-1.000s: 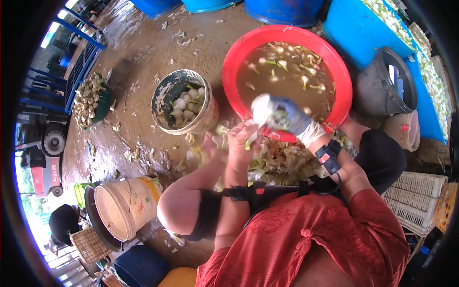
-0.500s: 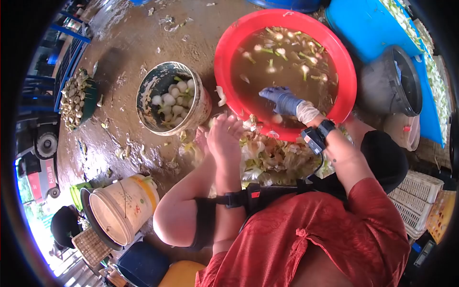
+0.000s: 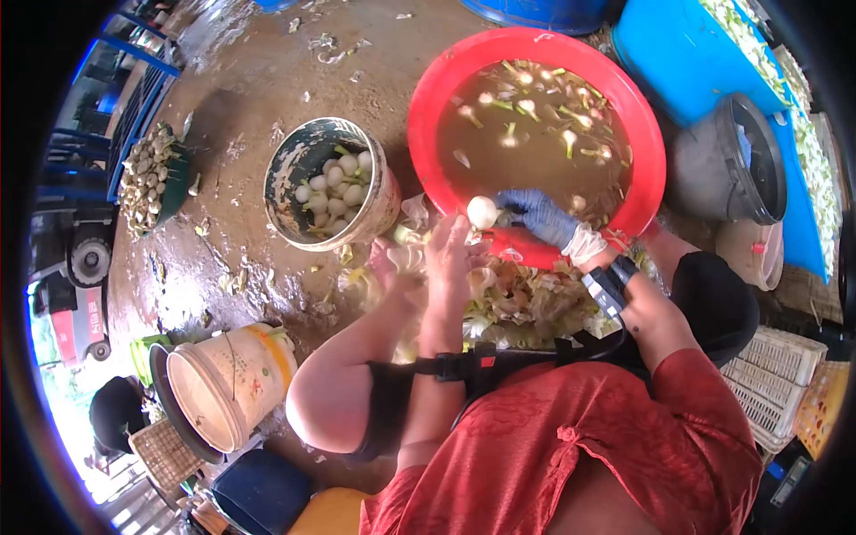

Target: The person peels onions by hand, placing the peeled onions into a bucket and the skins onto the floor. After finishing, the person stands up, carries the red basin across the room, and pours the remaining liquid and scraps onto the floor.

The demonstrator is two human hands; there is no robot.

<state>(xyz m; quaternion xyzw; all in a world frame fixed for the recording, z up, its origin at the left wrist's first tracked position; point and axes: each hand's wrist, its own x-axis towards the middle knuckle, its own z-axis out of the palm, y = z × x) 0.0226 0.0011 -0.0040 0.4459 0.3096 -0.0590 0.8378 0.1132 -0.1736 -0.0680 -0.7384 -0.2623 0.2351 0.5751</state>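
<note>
My right hand [image 3: 537,216], in a blue glove, is closed on a white onion [image 3: 482,212] at the near rim of the red basin [image 3: 426,169]. Just left of the onion, my bare left hand [image 3: 448,260] has its fingers stretched out and apart. Brownish water fills the basin, with several stemmed bulbs [image 3: 528,109] floating towards its far side. A pile of pale and brown peelings [image 3: 526,299] lies below both hands. To the left, a dirty bucket [image 3: 385,198] holds several peeled white onions [image 3: 335,185].
A green tub heaped with bulbs [image 3: 147,183] stands at the far left on the wet floor [image 3: 241,116]. Near my left knee a white bucket [image 3: 209,388] lies tipped. A dark grey bucket [image 3: 700,174] and a blue container [image 3: 664,67] stand right of the basin.
My right hand has come from over the water to the near rim and now has a white onion in it. My left hand has shifted right, towards the onion.
</note>
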